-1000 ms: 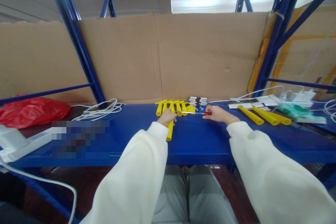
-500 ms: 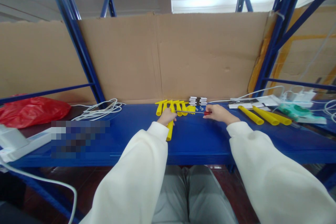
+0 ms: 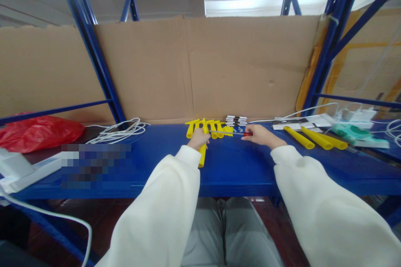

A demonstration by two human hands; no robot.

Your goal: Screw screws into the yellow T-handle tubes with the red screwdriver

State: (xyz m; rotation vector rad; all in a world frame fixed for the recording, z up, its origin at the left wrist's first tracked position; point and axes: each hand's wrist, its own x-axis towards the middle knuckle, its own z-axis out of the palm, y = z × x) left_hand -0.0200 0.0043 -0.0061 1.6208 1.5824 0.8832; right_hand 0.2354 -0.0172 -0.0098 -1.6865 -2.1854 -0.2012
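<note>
My left hand [image 3: 198, 139] is closed around a yellow tube-shaped part [image 3: 202, 158], whose wide end points toward me. In my right hand [image 3: 261, 136], the fingers grip the red handle of a screwdriver [image 3: 227, 132]. Its long metal shaft lies level and reaches left to the yellow part at my left fingers; the tip's exact contact is hidden. Just behind my left hand stands a row of similar yellow parts [image 3: 214, 130]. Small yellow pieces [image 3: 229, 130] and tiny metal screws [image 3: 240, 129] lie behind the shaft.
Stacked white-and-black pieces [image 3: 236, 120] sit by the cardboard wall [image 3: 244, 66]. Several yellow tubes [image 3: 316, 138] and a green packet [image 3: 351, 132] lie on the right of the blue table [image 3: 163, 158]. At left are coiled white cable [image 3: 122, 131], a red bag [image 3: 46, 132] and a power strip [image 3: 34, 175].
</note>
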